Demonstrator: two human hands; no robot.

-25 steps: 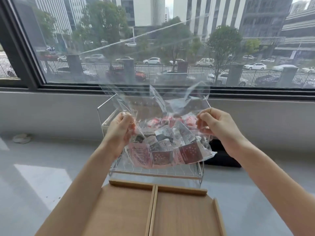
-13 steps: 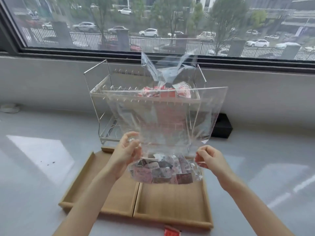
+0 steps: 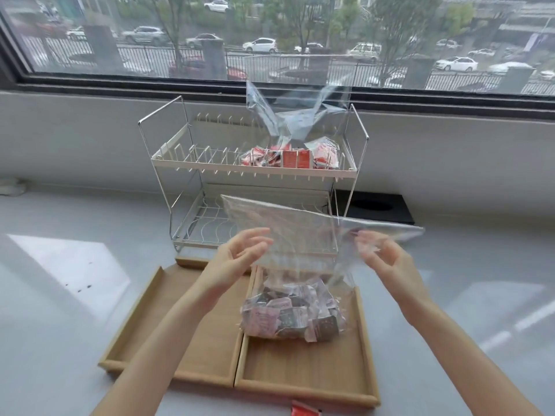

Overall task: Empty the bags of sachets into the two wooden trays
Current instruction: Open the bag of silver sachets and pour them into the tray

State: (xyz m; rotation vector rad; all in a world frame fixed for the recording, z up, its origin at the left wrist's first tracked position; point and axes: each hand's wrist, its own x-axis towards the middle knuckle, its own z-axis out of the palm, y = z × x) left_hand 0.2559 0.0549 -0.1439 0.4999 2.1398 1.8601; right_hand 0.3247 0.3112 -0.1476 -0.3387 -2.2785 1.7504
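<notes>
The clear bag (image 3: 292, 307) of sachets, held aloft half a second earlier, now rests in the right wooden tray (image 3: 303, 382), its slack upper film flopped toward the wire rack (image 3: 252, 172) behind. Both hands have let go: the left hand (image 3: 237, 256) and right hand (image 3: 381, 256) hover beside the film, fingers spread and relaxed, holding nothing. The bag remains full; emptying appears not yet begun. The left wooden tray (image 3: 144, 322) holds nothing visible. A second bag (image 3: 294, 145) of red sachets sits on the rack's upper tier.
</notes>
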